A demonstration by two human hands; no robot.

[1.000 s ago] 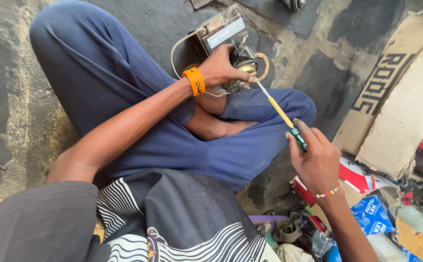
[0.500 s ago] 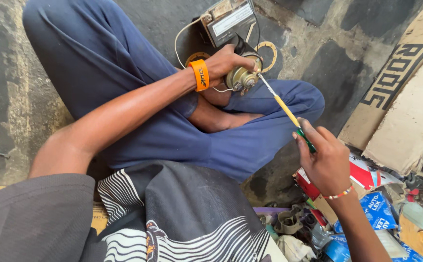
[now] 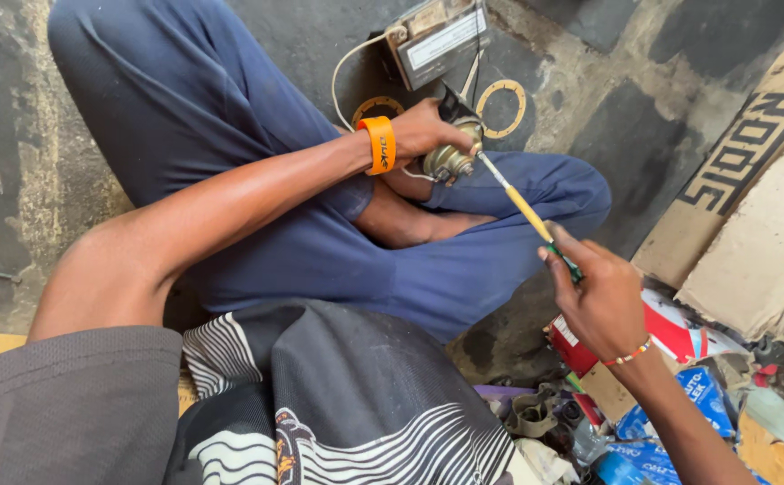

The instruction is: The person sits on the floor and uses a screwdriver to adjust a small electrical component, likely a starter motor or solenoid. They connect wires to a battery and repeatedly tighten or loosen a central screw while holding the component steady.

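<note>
1. The left hand [image 3: 423, 133] is gripping a small round metal part [image 3: 450, 162] above the crossed legs [image 3: 464, 260].
2. The right hand [image 3: 600, 301] is pinching a yellow-handled screwdriver [image 3: 525, 208], its tip touching the part.
3. A grey box [image 3: 435, 38] is lying on the floor [image 3: 14, 135] just beyond.

Rough, stained concrete floor [image 3: 14, 180] in daylight, cardboard sheets [image 3: 751, 233] off to one side, clutter nearby.

The left hand [image 3: 423, 130], wearing an orange wristband [image 3: 379, 144], closes its grip round a small round grey metal part [image 3: 448, 162] above the crossed legs in blue trousers [image 3: 257, 162]. The right hand [image 3: 600, 296] holds a yellow-handled screwdriver [image 3: 525, 208], its tip touching that part. Just beyond the left grip, a grey box-shaped device [image 3: 437, 38] lies on the concrete floor [image 3: 14, 135].
</note>
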